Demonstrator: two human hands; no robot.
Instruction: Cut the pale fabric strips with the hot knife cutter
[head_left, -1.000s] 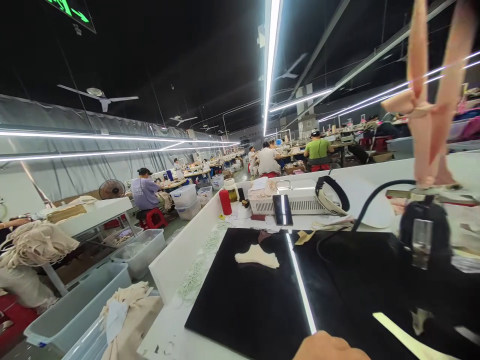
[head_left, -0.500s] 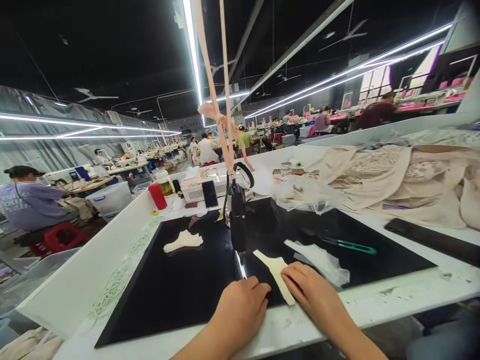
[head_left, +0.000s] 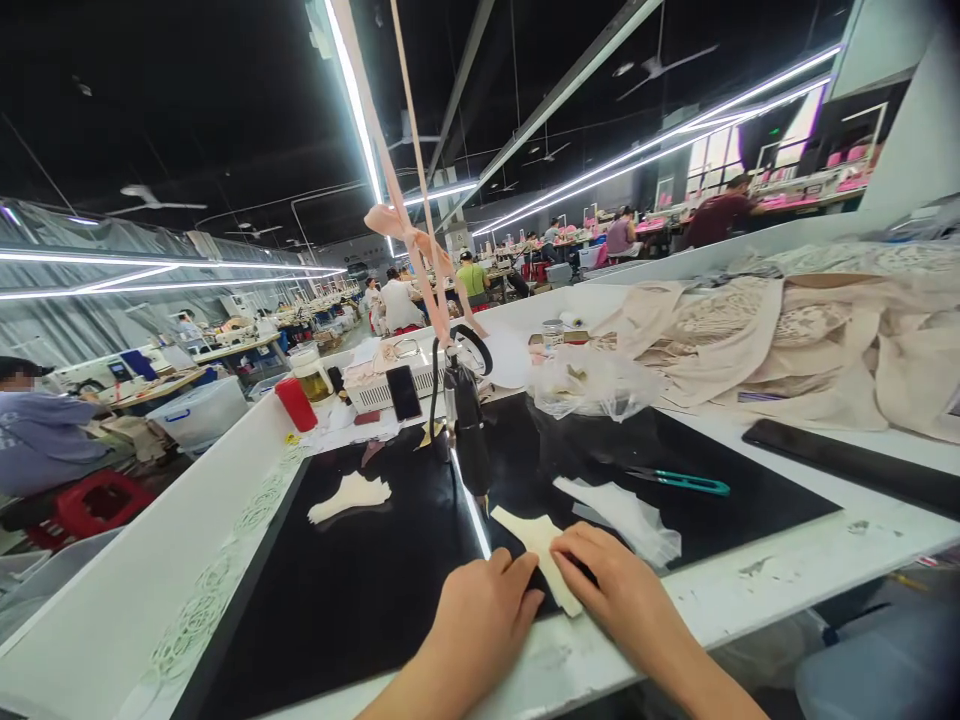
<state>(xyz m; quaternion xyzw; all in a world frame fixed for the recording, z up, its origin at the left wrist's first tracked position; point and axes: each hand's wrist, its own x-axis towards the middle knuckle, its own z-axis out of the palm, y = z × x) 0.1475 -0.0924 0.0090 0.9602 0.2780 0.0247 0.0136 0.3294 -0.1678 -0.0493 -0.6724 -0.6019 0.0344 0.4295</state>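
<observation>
A cream fabric piece (head_left: 541, 540), narrow at both ends, lies on the black mat between my hands. My right hand (head_left: 619, 580) holds its right edge, fingers pressed together. My left hand (head_left: 480, 615) is curled at the left edge, its fingertips against the fabric; the thumb sits a little lower. Just beyond the fabric hangs a black hand-held tool (head_left: 466, 420) with its narrow tip down, slung from peach fabric strips (head_left: 405, 230). A white translucent piece (head_left: 622, 515) lies right of my right hand. Another cream piece (head_left: 351, 497) rests on the mat's left side.
Teal thread snips (head_left: 682, 482) lie on the black mat (head_left: 337, 600). At the back are a phone (head_left: 403, 392), a red object (head_left: 295, 403) and a clear plastic bag (head_left: 592, 385). Beige garments (head_left: 765, 350) are heaped at right, behind a long black bar (head_left: 855, 465). Co-workers sit farther off.
My left hand's fingertips have come up to the fabric's left edge. My right hand stays on the right edge. The whole view has shifted and tilted slightly.
</observation>
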